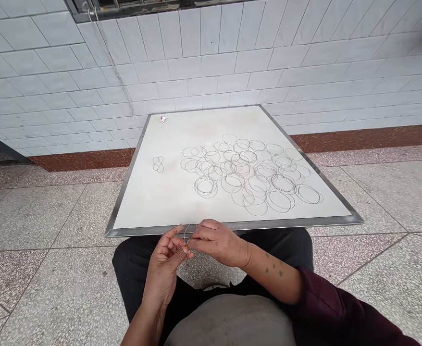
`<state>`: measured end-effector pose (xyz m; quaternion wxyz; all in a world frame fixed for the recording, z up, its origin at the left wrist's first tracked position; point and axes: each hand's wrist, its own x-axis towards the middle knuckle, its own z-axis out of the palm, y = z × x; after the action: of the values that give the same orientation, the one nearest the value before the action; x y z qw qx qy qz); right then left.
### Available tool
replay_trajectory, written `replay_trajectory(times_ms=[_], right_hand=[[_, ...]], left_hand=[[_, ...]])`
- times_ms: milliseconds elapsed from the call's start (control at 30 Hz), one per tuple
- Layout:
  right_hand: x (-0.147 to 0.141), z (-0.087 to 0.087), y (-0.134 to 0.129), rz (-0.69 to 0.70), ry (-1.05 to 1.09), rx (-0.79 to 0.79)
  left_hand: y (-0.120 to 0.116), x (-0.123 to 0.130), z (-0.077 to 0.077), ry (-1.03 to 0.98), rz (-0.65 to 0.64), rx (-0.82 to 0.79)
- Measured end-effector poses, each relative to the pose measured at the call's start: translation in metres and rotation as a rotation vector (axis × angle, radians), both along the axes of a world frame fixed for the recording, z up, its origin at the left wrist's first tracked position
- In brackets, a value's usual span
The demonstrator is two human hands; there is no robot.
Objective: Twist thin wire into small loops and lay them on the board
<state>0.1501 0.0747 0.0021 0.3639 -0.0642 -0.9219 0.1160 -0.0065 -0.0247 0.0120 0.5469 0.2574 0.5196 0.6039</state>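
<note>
Just off the near edge of the white table (160, 202), my two hands work close together over my lap. My left hand (166, 259) pinches a thin wire loop (185, 233) between thumb and fingers. Fingertips of my right hand (218, 242) meet the same wire from the other side, closed around it. Part of the loop stands up between the hands; the rest is hidden by the fingers. Many thin wire rings (247, 173) lie overlapping on the middle and right of the table. On its left is a small cluster of twisted wire loops (158, 164).
A small white and red object (163, 119) sits at the table's far left corner. The table has a grey metal rim (232, 227). Behind it stands a white tiled wall (204, 72) with a hanging cord (112, 62). Speckled floor tiles (59, 269) surround the table.
</note>
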Motion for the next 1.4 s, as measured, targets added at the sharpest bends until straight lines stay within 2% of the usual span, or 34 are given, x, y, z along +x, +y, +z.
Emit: replay_trajectory(times_ms=[167,333,500,700,1033,1233,1400], right_hand=[[-0.001,0.0,-0.002,-0.027,-0.028,-0.003],[0.0,0.003,-0.001,0.009,-0.057,-0.052],[0.002,0.018,0.006,0.0,-0.043,-0.058],[-0.003,0.034,0.009,0.044,-0.241,0.015],[-0.003,0.032,0.011,0.06,-0.295,0.015],[-0.006,0.028,0.008,0.045,-0.355,0.049],[-0.007,0.023,0.007,0.029,-0.329,0.019]], left_hand=[[0.0,-0.002,0.001,0.049,-0.012,-0.019],[0.001,-0.001,0.0,0.053,0.003,-0.033],[0.0,0.0,-0.002,0.086,-0.009,-0.035],[-0.001,0.004,0.002,0.075,-0.019,-0.03],[-0.001,0.005,0.007,0.036,-0.017,-0.04],[0.0,0.004,-0.001,0.033,-0.04,-0.033],[0.003,0.007,-0.006,0.008,-0.01,-0.032]])
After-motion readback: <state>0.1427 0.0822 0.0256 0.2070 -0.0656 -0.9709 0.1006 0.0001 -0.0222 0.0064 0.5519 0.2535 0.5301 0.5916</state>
